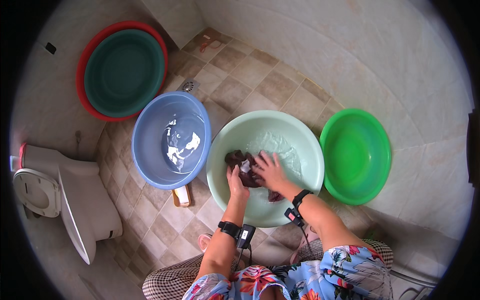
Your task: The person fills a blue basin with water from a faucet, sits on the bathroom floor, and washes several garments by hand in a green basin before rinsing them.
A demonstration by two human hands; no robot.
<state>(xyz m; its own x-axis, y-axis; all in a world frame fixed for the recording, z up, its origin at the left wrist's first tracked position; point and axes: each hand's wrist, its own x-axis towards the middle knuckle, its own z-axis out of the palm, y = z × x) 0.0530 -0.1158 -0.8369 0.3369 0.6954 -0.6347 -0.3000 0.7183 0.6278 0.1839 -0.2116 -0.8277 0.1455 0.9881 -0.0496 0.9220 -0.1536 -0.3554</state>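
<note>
A dark maroon wet cloth (248, 179) is bunched in the pale green basin (267, 117), which has water in it. A small white patch (245, 166) shows on the cloth; I cannot tell whether it is a label or soap. My left hand (237, 184) grips the cloth's left side, its fingers partly hidden by the fabric. Over the cloth's right side lies my right hand (270, 171), fingers spread and touching it. One end of the cloth (275, 196) trails in the water below my right wrist.
Left of the pale basin stands a blue basin (145, 145) with water; right, a bright green basin (356, 156). A dark green basin inside a red basin (82, 75) leans at the back left. A soap dish (182, 196), floor drain (188, 86) and toilet (90, 200) are also here.
</note>
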